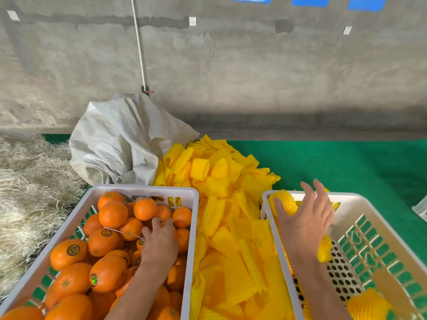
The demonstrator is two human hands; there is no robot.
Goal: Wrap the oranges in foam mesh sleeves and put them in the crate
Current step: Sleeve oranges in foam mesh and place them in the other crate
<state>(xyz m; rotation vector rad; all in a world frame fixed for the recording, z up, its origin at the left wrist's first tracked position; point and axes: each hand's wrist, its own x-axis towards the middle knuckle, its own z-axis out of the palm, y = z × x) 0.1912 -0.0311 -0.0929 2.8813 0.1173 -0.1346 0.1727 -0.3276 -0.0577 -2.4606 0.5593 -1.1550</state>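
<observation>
A white crate (143,188) on the left is full of bare oranges (113,213), some with round stickers. My left hand (159,243) reaches into it, fingers curled down over an orange that it mostly hides. Between the crates lies a heap of yellow foam mesh sleeves (226,227). The white crate on the right (369,200) holds wrapped oranges: one in its far left corner (285,202), one under my wrist (324,249), one at the near edge (367,303). My right hand (307,218) hovers over that far corner with fingers spread, holding nothing.
A crumpled white woven sack (120,144) lies behind the left crate. Dry straw (27,181) covers the ground at left. A green mat (346,162) stretches behind and right of the crates, up to a grey concrete wall (231,65).
</observation>
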